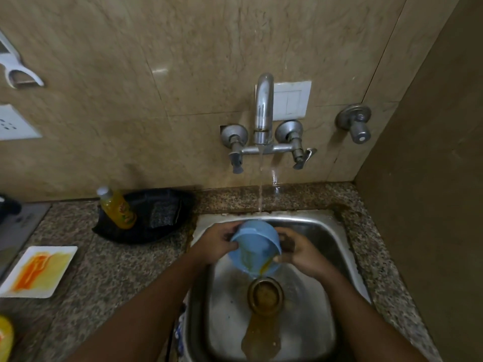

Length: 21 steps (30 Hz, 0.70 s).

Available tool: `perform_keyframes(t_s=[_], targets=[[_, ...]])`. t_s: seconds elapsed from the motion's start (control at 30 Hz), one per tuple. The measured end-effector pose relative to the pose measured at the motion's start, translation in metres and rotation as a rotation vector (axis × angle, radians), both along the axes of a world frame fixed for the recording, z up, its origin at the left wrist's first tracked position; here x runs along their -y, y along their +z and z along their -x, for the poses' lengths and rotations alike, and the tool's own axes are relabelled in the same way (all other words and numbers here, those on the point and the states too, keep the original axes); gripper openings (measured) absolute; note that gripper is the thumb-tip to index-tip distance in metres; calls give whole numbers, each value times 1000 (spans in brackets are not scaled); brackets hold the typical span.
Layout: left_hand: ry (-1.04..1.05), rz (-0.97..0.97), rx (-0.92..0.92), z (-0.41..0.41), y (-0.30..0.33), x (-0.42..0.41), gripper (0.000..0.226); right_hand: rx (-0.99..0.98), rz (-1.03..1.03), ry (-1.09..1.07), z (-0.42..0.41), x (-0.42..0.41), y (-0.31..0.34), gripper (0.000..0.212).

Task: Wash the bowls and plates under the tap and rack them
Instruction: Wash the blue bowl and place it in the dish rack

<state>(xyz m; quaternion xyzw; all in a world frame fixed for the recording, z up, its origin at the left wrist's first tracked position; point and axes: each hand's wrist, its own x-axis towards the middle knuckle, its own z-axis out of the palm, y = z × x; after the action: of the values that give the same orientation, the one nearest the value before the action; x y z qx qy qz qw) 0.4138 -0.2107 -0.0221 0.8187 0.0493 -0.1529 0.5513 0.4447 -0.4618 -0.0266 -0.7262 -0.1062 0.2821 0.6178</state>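
A light blue bowl [254, 244] is tipped toward me over the steel sink [321, 231], and yellowish water pours from its rim toward the drain [265, 296]. My left hand [218, 242] grips the bowl's left rim. My right hand [300, 253] holds its right side, with a dark scrub pad [287, 245] between the fingers and the bowl. The tap [264, 111] runs, and its stream falls behind the bowl. A white square plate [39, 270] smeared orange and yellow lies on the counter at left.
A black tray [146, 231] behind the sink's left corner holds a yellow soap bottle [116, 207] and a scourer [163, 214]. Speckled granite counter [117, 270] surrounds the sink. A brown wall [431, 178] closes the right side. A stove edge [18, 231] is at far left.
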Motion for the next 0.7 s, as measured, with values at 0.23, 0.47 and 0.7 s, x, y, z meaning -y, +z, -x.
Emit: perform_keyframes(t_s=[0.23, 0.47, 0.7], targets=[[318, 347, -252, -33, 17, 25, 28, -315, -215, -292, -30, 2, 6, 23], [343, 460, -255, -40, 29, 42, 36, -287, -155, -349, -29, 10, 2, 24], [237, 471, -124, -44, 41, 49, 35, -238, -327, -436, -19, 9, 7, 37]])
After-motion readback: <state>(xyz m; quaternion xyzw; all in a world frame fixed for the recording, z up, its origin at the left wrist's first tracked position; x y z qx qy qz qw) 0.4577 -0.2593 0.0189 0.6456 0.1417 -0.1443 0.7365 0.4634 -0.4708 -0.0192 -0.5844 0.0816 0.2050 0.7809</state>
